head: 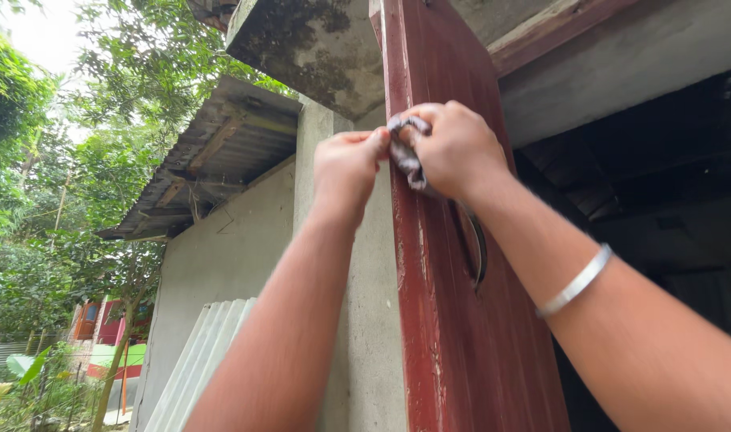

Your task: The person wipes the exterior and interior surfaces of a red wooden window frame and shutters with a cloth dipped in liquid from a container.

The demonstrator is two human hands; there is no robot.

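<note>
A dark red wooden door [461,336] stands open edge-on in front of me, its paint worn along the edge. My right hand [453,148] grips a small grey cloth [405,156] and presses it against the door's edge, high up. My left hand [345,164] is raised beside it, fingertips pinching the same cloth from the left. A silver bangle [575,282] sits on my right wrist. A curved metal handle [479,248] shows on the door face below my right hand.
A grey concrete wall [221,256] and pillar stand left of the door under a rusty corrugated roof [221,152]. White corrugated sheets [201,360] lean against the wall. A dark doorway opens on the right. Trees fill the left side.
</note>
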